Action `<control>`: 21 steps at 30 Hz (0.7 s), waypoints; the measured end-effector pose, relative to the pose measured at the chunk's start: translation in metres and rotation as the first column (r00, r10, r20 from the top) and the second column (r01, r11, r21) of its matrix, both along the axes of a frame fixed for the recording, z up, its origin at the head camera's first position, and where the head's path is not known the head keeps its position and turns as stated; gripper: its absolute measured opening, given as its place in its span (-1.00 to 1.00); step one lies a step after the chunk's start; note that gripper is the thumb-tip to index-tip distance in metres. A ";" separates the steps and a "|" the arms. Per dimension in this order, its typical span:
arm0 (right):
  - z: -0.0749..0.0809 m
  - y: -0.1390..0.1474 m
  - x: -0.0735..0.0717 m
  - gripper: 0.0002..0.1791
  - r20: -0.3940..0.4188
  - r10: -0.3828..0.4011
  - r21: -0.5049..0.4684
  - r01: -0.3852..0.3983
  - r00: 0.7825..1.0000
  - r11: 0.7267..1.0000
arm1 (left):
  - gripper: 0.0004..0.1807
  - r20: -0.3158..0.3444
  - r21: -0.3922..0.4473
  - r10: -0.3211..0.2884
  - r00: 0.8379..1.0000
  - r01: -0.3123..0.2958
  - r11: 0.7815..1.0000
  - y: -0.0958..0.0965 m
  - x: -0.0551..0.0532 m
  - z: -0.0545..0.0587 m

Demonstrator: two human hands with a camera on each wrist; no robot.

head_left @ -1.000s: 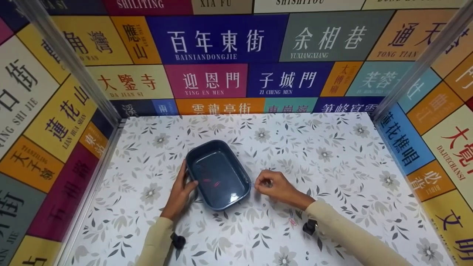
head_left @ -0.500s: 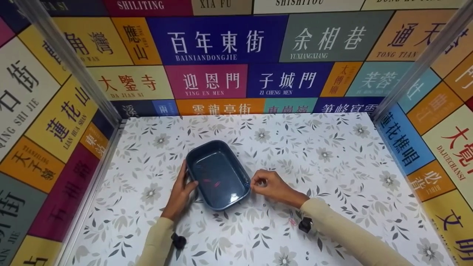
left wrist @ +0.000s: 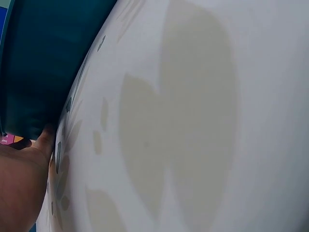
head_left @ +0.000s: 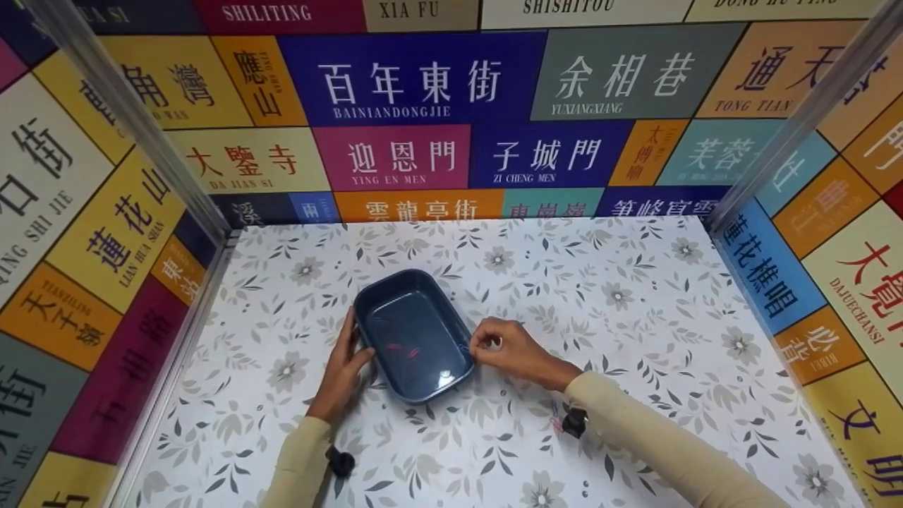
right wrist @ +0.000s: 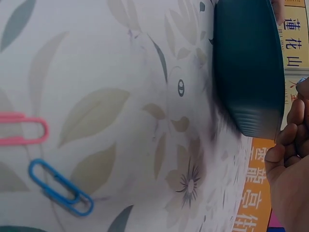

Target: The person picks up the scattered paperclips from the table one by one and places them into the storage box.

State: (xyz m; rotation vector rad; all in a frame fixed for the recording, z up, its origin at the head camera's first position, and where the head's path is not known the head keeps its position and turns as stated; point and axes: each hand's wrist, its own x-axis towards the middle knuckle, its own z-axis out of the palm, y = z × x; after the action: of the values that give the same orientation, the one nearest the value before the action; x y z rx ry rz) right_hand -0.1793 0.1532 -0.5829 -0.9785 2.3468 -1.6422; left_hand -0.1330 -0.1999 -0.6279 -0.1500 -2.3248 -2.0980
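Observation:
A dark blue rectangular dish (head_left: 416, 331) sits at an angle on the table, with a few pink paper clips (head_left: 413, 353) and faint blue ones on its floor. Along the dish's left outer wall rests my left hand (head_left: 342, 370), fingers straight and thumb against the side; the left wrist view catches part of that hand (left wrist: 21, 181). My right hand (head_left: 511, 351) is at the right rim, thumb and fingertips pinching a small blue paper clip (head_left: 463, 346) over the edge. In the right wrist view the curled fingers (right wrist: 295, 113) mostly hide that clip.
On the flower-patterned table right of the dish lie a pink paper clip (right wrist: 21, 129) and a blue paper clip (right wrist: 60, 187), close to my right wrist. Panels with printed lettering (head_left: 409, 85) wall in the back and both sides.
My right hand has moved left, from beside the dish to over its right rim, carrying the small blue clip. The left hand and the dish have stayed in place.

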 end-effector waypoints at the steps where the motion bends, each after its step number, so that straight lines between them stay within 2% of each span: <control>1: 0.001 -0.001 -0.001 -0.82 -0.003 0.003 0.002 -0.003 1.000 1.000 | -0.08 -0.001 -0.002 0.002 1.000 -0.002 1.000 0.000 0.000 0.000; 5: 0.003 -0.008 -0.004 -0.83 -0.031 0.004 0.015 -0.003 1.000 1.000 | -0.07 -0.007 -0.002 0.005 1.000 -0.005 1.000 0.000 -0.001 0.000; 7: 0.011 -0.013 -0.002 -0.83 -0.024 0.003 0.017 -0.002 1.000 1.000 | -0.07 -0.011 0.003 0.005 1.000 -0.005 1.000 0.001 -0.001 0.000; 12: 0.016 -0.021 -0.005 -0.85 -0.006 0.016 0.037 -0.016 1.000 0.999 | -0.07 -0.017 0.009 0.005 1.000 -0.005 1.000 0.000 -0.002 -0.001; 14: 0.011 -0.021 -0.011 -0.84 -0.026 0.029 0.053 -0.028 0.999 0.998 | -0.07 -0.025 0.016 0.000 1.000 0.000 1.000 0.000 -0.002 -0.001; 21: 0.016 -0.027 -0.020 -0.79 -0.069 0.053 0.080 -0.048 0.996 0.996 | -0.07 -0.047 0.034 -0.003 0.999 0.005 0.999 0.001 -0.001 -0.001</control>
State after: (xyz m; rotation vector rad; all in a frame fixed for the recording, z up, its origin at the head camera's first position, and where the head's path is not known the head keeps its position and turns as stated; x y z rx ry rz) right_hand -0.1992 0.1260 -0.5672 -1.0890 2.3904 -1.5091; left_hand -0.1339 -0.1993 -0.6290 -0.2014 -2.2634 -2.1108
